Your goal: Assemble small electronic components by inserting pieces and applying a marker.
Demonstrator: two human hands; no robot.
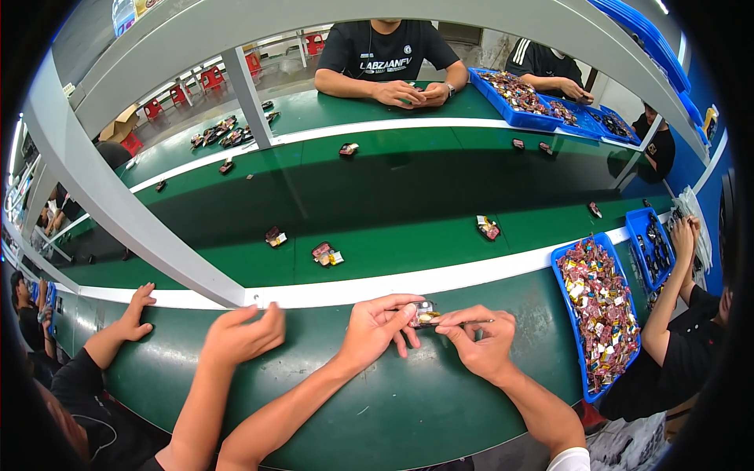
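Observation:
Above the green worktable, my left hand (378, 328) is closed on a small dark electronic part (425, 312) with yellowish bits on it. My right hand (481, 342) pinches a slim, dark pen-like tool (471, 322), its near end at the part. Fingers cover much of both, and the tool's exact kind is too small to make out. The two hands almost meet over the part, in front of the white rail. Right of my right hand lies a blue tray (582, 345) heaped with small reddish, white and yellow pieces (598, 306).
A co-worker's hands (245, 337) reach in from the left, close to my left forearm. Beyond the white rail (369, 292) runs a green conveyor belt (393, 251) carrying several small assemblies (326, 254). A grey metal post (133, 212) slants down at left. Other people sit opposite and at right.

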